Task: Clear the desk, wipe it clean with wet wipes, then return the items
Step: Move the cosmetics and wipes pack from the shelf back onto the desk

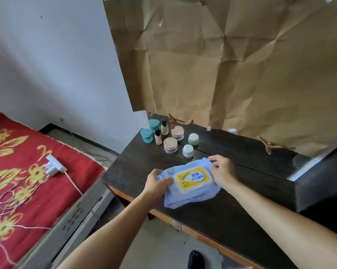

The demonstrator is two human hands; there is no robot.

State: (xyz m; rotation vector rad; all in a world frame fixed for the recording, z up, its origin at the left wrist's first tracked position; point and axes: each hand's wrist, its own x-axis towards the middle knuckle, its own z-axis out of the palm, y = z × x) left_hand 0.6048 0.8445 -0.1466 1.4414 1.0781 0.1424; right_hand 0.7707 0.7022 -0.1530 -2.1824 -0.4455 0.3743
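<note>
A light blue pack of wet wipes (191, 193) with a yellow and white lid lies over the front part of the dark wooden desk (241, 206). My left hand (156, 184) grips its left end, thumb on top. My right hand (223, 169) pinches its far right corner. At the desk's back left stand several cosmetics: two teal jars (146, 135), two small bottles (158, 136), two clear powder jars (170, 145) and two pale green-lidded jars (188, 150).
Creased brown paper (231, 65) covers the wall behind the desk. A bed with a red flowered cover (18, 181) stands to the left, with a white charger (54, 166) and cables on it. A dark panel (322, 183) rises at the desk's right end.
</note>
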